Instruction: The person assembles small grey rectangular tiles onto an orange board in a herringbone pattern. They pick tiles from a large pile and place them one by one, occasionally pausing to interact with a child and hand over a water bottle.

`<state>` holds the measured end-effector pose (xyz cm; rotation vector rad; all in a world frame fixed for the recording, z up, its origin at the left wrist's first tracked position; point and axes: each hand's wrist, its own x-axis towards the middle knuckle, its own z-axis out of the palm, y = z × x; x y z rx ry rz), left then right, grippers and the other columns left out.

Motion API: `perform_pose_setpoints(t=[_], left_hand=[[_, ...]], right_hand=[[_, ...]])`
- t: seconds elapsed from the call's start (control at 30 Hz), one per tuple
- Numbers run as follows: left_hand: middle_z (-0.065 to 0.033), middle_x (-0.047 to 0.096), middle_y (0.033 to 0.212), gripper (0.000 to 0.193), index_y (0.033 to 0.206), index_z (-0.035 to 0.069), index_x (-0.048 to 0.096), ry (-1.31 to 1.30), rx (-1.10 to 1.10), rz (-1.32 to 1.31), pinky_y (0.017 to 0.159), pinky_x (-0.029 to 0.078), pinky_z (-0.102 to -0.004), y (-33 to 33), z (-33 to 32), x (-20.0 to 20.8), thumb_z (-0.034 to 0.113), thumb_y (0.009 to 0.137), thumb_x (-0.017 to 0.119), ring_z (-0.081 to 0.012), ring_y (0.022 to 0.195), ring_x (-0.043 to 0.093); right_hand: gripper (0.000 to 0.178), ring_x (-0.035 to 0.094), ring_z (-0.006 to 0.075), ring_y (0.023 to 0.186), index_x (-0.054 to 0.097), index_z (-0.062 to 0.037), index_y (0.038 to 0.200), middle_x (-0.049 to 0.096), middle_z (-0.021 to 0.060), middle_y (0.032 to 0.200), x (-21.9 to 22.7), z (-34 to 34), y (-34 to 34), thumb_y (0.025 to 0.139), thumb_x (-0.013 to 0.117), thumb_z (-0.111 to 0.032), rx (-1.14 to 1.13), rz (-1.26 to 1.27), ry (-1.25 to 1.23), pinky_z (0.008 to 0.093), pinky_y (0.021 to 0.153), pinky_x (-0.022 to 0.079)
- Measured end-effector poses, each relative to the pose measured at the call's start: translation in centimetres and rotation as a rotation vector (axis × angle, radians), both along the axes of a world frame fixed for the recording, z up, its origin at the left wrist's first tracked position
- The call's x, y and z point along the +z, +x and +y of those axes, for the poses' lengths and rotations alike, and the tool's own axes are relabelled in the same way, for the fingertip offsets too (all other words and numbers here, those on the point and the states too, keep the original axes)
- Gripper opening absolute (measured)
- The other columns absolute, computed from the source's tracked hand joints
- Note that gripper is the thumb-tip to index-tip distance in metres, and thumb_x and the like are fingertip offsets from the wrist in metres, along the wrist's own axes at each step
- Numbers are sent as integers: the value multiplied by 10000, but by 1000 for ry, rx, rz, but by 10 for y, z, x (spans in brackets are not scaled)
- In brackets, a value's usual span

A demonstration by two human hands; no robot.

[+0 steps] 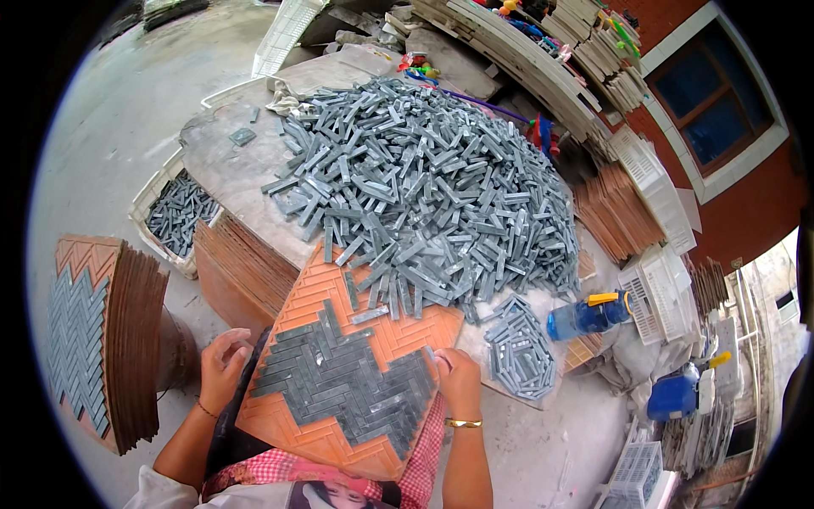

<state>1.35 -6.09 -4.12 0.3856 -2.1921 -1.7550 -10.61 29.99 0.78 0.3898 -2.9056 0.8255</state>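
Grip of the right hand (pixel 458 382) is held with its fingers close together at the right edge of an orange herringbone mould tray (pixel 369 454), just at the border of the inlaid grey strips (pixel 318 373); whether a strip is pinched there cannot be told. The left hand (pixel 225 369) is half curled just beyond the tray's left edge, thumb and fingers apart and nothing held, so that the patterned face is left uncovered. Between the two hands the tray is laid, its middle channels filled, its upper and lower ones bare. Its near end is set over the lap (pixel 275 467) and its far end seems to be propped at the counter (pixel 229 170), presumably for steadiness without being gripped. Beyond, a large heap of loose strips (pixel 432 187) is spread, some lying on the tray's far end, apparently for easy reach. A smaller group of strips (pixel 519 356) is placed to the right, near a blue plastic bottle (pixel 585 316). At left, a stack of similar trays (pixel 136 356) and a white basket (pixel 158 176) of strips are set beside the counter.
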Motion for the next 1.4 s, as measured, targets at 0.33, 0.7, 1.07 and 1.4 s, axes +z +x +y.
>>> perform_pose_setpoints(t=[0.33,0.7,1.07,1.4], left_hand=[[-110,617,1018,234,1004,-10,613,69,17,-31,727,470,-244,3,1,-13,-22,781,544,-138,797,592],[-92,635,944,233,1009,-11,620,63,26,-56,700,467,-243,7,-5,-21,-8,788,546,-124,773,585],[-88,635,925,198,996,-16,616,-12,-4,8,722,472,-247,-6,8,17,3,812,546,-127,794,594],[-119,609,972,447,1276,1,388,650,-603,-223,677,515,-244,-11,92,55,116,888,576,-123,805,602]], right_hand=[[110,554,316,729,587,-38,851,583,126,786,-21,-3,4,809,598,-139,-39,267,41,406,658,457],[165,578,189,642,639,-1,898,602,113,776,-18,2,11,752,663,-75,-62,-56,-233,296,604,465],[212,572,105,733,618,61,982,637,53,828,-14,24,3,825,595,-80,-243,-419,-515,247,665,448],[338,617,130,718,449,34,1147,631,111,859,26,-78,51,835,571,-7,53,-673,-899,240,635,509]])
